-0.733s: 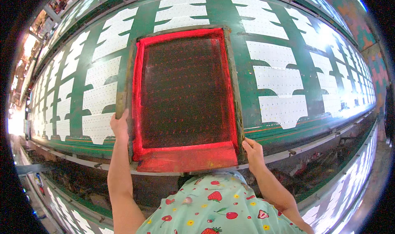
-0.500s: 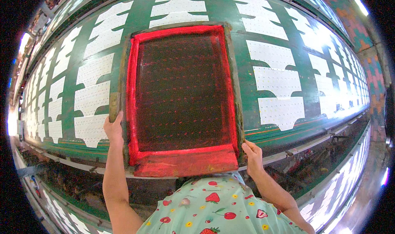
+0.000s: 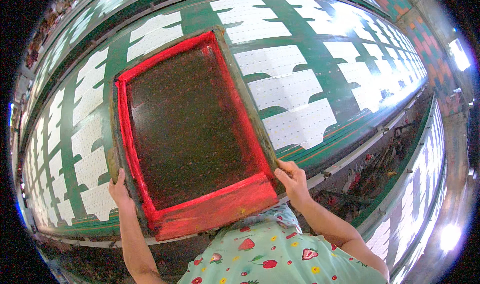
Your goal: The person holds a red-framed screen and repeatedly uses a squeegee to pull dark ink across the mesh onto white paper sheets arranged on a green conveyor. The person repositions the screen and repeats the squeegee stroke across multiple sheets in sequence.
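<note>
1. Framed screen (image 3: 187,129), dark panel inside red border (image 3: 231,101), is lying in front of person, left of centre, across near side of green table (image 3: 200,14). Wide red strip (image 3: 217,209) is running along its near end. Underside is hidden; cannot tell if it is touching the table.
2. Left hand (image 3: 121,191) is grasping left side of frame near its near end, thumb showing, other fingers mostly hidden.
3. Right hand (image 3: 295,184) is grasping right side near the near corner, thumb and forefinger pinching the rail. Both hands are sitting low, so far end is probably feeling heavy; good handling is likely calling for firm, even pressure and level wrists.
4. White pieces (image 3: 285,91) are lying in rows left, right and far of frame, some just beside its right rail. Clean handling is probably meaning lifting clear, not dragging, since a dropped corner could be scuffing or shifting them.
5. Table's metal edge rail (image 3: 345,164) is running near side, roughly parallel to frame's near edge; it is seeming a handy line for squaring up.
6. Fruit-print shirt (image 3: 285,249) is showing just beside near end; leaving a gap is probably avoiding smears.
</note>
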`<state>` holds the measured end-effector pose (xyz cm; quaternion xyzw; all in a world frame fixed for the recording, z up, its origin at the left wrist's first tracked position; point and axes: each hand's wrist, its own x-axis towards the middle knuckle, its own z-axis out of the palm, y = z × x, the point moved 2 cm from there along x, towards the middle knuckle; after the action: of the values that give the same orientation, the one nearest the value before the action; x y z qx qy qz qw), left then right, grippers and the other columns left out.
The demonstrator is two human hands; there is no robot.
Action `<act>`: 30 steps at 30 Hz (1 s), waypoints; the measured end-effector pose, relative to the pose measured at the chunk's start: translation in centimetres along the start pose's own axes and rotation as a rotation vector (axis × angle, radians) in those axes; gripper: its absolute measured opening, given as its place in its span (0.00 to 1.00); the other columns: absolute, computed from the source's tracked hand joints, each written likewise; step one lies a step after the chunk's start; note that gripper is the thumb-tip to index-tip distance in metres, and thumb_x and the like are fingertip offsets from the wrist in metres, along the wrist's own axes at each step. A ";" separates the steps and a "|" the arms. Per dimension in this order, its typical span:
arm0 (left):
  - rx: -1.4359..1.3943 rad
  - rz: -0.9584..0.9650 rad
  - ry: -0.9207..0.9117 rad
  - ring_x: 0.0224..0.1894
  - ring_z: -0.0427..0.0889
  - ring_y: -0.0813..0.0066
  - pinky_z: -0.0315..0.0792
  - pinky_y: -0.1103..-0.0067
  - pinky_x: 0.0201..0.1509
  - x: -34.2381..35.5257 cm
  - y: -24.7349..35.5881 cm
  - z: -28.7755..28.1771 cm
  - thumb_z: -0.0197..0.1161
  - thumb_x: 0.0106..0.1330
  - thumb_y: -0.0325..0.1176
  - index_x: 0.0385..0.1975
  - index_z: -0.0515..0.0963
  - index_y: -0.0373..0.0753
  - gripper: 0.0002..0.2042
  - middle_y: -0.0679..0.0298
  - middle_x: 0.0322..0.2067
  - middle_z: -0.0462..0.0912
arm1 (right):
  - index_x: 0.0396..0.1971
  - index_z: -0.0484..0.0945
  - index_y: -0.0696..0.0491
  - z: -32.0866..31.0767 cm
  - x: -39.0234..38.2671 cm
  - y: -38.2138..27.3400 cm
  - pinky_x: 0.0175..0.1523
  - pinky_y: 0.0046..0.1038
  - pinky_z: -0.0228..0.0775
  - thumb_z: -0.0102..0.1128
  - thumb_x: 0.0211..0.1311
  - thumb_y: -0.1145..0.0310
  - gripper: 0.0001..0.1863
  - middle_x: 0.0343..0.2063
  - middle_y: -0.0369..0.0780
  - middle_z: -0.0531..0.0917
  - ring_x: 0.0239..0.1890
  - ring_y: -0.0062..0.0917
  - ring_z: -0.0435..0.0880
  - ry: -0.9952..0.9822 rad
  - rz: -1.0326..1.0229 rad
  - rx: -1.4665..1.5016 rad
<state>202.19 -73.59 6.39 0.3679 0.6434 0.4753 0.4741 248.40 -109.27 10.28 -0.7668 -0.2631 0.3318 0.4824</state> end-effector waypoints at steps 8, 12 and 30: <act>-0.093 0.064 -0.053 0.48 0.88 0.68 0.82 0.70 0.54 -10.3 -1.4 15.3 0.79 0.72 0.30 0.59 0.82 0.28 0.21 0.58 0.50 0.90 | 0.60 0.87 0.64 -14.2 8.1 6.5 0.61 0.34 0.80 0.75 0.71 0.62 0.25 0.52 0.51 0.92 0.53 0.33 0.91 0.205 0.047 -0.077; -0.033 0.110 -0.026 0.46 0.88 0.70 0.81 0.71 0.55 -16.8 -3.2 23.1 0.79 0.72 0.31 0.58 0.83 0.29 0.19 0.59 0.49 0.90 | 0.62 0.87 0.61 -22.7 11.3 10.9 0.62 0.35 0.80 0.75 0.70 0.62 0.25 0.52 0.50 0.92 0.52 0.33 0.90 0.216 0.082 -0.091; -0.066 0.117 -0.082 0.48 0.86 0.70 0.79 0.70 0.57 -27.1 -7.1 35.2 0.79 0.72 0.31 0.57 0.82 0.30 0.20 0.60 0.49 0.90 | 0.63 0.86 0.60 -38.5 15.1 14.6 0.66 0.35 0.78 0.74 0.68 0.66 0.25 0.55 0.50 0.91 0.56 0.37 0.90 0.180 0.079 -0.124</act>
<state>243.37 -91.37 3.22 0.4082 0.5850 0.5076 0.4832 288.67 -125.94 5.16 -0.8316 -0.2084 0.2634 0.4423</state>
